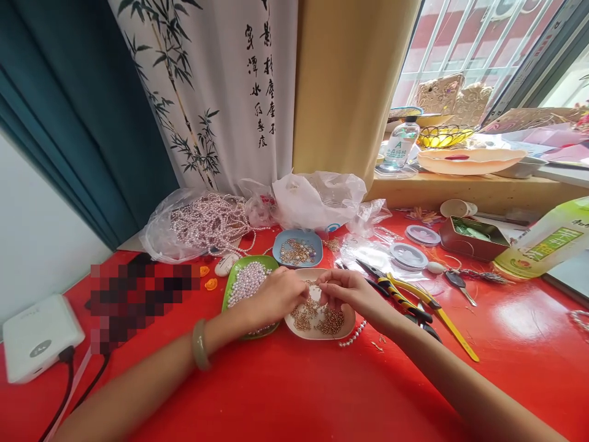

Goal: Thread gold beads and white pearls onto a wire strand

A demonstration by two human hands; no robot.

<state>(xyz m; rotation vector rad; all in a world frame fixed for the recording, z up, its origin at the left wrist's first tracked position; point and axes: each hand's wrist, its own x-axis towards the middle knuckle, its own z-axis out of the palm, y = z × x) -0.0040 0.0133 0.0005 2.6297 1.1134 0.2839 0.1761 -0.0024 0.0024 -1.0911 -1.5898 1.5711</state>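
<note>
Strand point(353, 335), one, is angled far-right beside one plate point(313, 335) of gold beads point(332, 320); left hand point(291, 288) and right hand point(346, 288) are curled above, grasp not discernible.

Red table point(294, 393), bead dishes point(350, 318), pliers point(434, 303), key point(455, 280)

glossy red table point(276, 393), shiny metallic-looking gold beads point(330, 320), smooth pearly beads point(248, 281)
</note>
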